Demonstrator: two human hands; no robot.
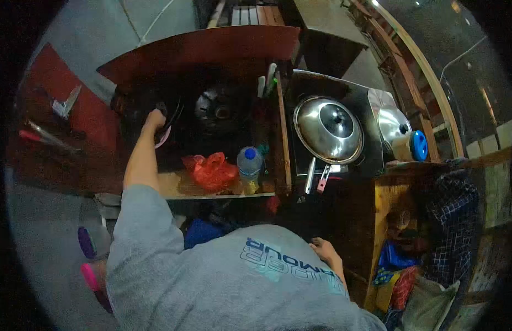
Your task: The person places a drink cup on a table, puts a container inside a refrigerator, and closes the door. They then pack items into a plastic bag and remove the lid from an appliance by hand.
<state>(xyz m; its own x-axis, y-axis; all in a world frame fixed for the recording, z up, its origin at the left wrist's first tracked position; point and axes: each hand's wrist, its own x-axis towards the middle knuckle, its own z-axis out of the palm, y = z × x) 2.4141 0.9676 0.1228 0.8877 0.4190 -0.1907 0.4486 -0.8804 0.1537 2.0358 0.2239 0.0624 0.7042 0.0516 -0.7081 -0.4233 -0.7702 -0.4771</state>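
My left hand (155, 118) reaches into the dark cooking area at the left, its fingers closed around something dark that I cannot make out. Just below it is the edge of a pink item (163, 137). A dark stove with a metal burner (217, 106) lies to the right of that hand. My right hand (323, 248) hangs low beside my body, below the lidded pan (329, 130), with its fingers curled; what it holds, if anything, is hidden.
A red plastic bag (213, 172) and a blue-capped bottle (250, 165) stand at the counter's front edge. A wooden divider (283, 132) separates the two cooking areas. Farther right are another metal lid (394, 126) and a blue-lidded container (417, 145).
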